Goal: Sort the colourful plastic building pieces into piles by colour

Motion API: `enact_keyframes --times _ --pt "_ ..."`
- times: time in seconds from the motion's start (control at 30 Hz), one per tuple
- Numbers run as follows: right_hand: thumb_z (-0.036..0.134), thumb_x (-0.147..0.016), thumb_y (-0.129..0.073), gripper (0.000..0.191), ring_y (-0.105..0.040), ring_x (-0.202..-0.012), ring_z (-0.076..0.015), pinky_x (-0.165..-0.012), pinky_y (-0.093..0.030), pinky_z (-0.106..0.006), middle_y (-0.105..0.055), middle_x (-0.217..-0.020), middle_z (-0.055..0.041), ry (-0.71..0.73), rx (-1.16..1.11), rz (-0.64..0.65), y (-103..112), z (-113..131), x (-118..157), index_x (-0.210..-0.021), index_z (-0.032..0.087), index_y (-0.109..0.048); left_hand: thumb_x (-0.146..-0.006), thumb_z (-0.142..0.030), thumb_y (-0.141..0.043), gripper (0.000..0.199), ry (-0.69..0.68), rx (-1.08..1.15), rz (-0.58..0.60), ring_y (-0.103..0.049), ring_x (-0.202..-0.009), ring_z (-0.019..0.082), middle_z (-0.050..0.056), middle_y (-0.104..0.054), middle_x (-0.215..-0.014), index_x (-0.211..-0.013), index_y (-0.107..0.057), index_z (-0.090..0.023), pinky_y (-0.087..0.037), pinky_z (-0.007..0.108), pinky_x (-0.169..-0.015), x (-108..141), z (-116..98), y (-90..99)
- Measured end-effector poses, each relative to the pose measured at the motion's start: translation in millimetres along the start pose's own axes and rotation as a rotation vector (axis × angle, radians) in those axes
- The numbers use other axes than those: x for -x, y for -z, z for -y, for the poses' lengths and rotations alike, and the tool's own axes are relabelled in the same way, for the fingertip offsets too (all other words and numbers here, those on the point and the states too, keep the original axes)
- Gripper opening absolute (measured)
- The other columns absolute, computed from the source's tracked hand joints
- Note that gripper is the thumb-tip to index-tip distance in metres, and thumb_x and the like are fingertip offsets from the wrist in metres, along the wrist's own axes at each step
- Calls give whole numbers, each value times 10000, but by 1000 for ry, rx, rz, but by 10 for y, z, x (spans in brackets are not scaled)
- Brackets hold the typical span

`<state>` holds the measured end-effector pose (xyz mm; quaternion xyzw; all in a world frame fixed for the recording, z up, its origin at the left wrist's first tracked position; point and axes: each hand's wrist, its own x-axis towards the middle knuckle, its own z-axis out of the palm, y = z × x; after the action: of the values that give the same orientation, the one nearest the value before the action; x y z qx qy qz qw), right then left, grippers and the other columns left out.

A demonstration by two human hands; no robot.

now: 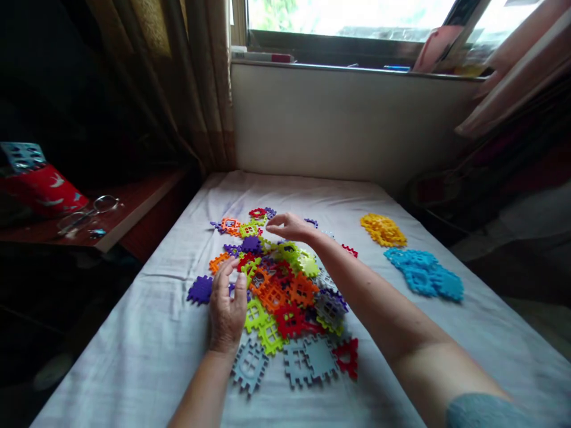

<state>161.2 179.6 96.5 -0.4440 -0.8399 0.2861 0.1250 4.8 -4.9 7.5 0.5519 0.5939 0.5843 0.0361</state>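
A mixed pile of flat plastic interlocking tiles lies mid-table, with orange tiles [270,295], red tiles [289,321], lime green tiles [270,334] and grey tiles [322,356] among them. At the pile's left edge is my left hand [227,312], thumb and fingers apart, beside a purple tile [200,289]. My right hand [292,229] reaches over the far part of the pile, fingers bent and pointing left, near a lime green windowed tile [250,230]. Nothing shows in either hand. My right forearm hides some tiles on the right.
Yellow tiles [383,230] sit stacked on the right, with blue tiles [423,273] nearer. A pale cloth [165,333] covers the table. On a wooden surface [138,202] at left are eyeglasses [106,204] and a red container [47,190]. Behind stand a wall [307,119] and window.
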Motion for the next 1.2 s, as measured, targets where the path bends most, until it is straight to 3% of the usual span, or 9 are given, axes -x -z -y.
enact_keyframes --times 0.13,0.23,0.4,0.5,0.6,0.83,1.0,1.1,1.2 --pt "583 -876 -596 611 -492 -1341 -322 -1064 -427 -481 -521 -1485 -116 -314 88 -227 -154 -51 -599 -1405 278 -568 -962 -288 -524 289 -9 -11 1 -596 -1233 213 112 -656 -1272 -1225 -606 -203 -473 409 -1082 23 -2 2" --pt "716 -855 -518 738 -394 -1406 -383 -1072 -372 -617 -419 -1551 -144 -453 114 -197 -312 9 -944 -1474 317 -480 -968 -279 -513 299 -2 -24 -3 -582 -1254 213 115 -644 -1295 -1247 -596 -209 -459 413 -1098 36 -11 1" --pt "745 -826 -533 647 -426 -1380 -353 -1081 -361 -598 -521 -1476 -95 -188 256 31 -622 454 -1102 -1356 380 -601 -969 -283 -510 301 12 -28 -12 -585 -1245 214 119 -641 -1287 -1247 -599 -211 -464 410 -1089 37 -15 -10" --pt "608 -818 -635 473 -565 -1242 -315 -1009 -448 -480 -652 -1325 -79 -35 350 98 -709 680 -970 -1211 354 -704 -973 -295 -499 302 16 -13 -17 -580 -1254 217 130 -632 -1303 -1242 -602 -205 -465 411 -1087 26 2 -25" --pt "396 -826 -653 335 -657 -1086 -268 -863 -500 -341 -723 -1192 -73 -12 404 113 -627 683 -725 -1135 295 -732 -973 -310 -497 297 2 -8 -46 -577 -1258 219 136 -635 -1301 -1222 -613 -198 -454 421 -1100 7 22 -43" --pt "292 -810 -650 280 -679 -881 -193 -713 -471 -237 -762 -986 -58 -62 285 93 -152 298 243 -1061 197 -728 -964 -351 -500 304 -70 -28 -96 -584 -1247 233 148 -653 -1264 -1169 -638 -174 -459 436 -1095 -38 52 -70" --pt "160 -761 -666 511 -670 -1057 -173 -874 -526 -251 -710 -1240 -43 72 -84 181 113 -90 634 -1267 234 -662 -959 -371 -499 311 -73 -28 -84 -593 -1234 230 135 -665 -1226 -1153 -643 -176 -466 428 -1084 -55 60 -70" --pt "158 -828 -616 498 -609 -1209 -202 -1023 -484 -318 -637 -1368 -63 -157 23 -75 201 -406 572 -1317 248 -634 -959 -363 -495 307 -65 -30 -67 -598 -1228 220 135 -653 -1256 -1159 -641 -181 -470 415 -1080 -56 51 -64" --pt "320 -886 -629 484 -511 -1333 -300 -1103 -405 -447 -554 -1454 -122 -474 253 -272 169 -671 482 -1363 243 -605 -959 -354 -500 300 -57 -29 -57 -590 -1241 221 135 -654 -1254 -1163 -637 -183 -461 415 -1091 -55 32 -53"
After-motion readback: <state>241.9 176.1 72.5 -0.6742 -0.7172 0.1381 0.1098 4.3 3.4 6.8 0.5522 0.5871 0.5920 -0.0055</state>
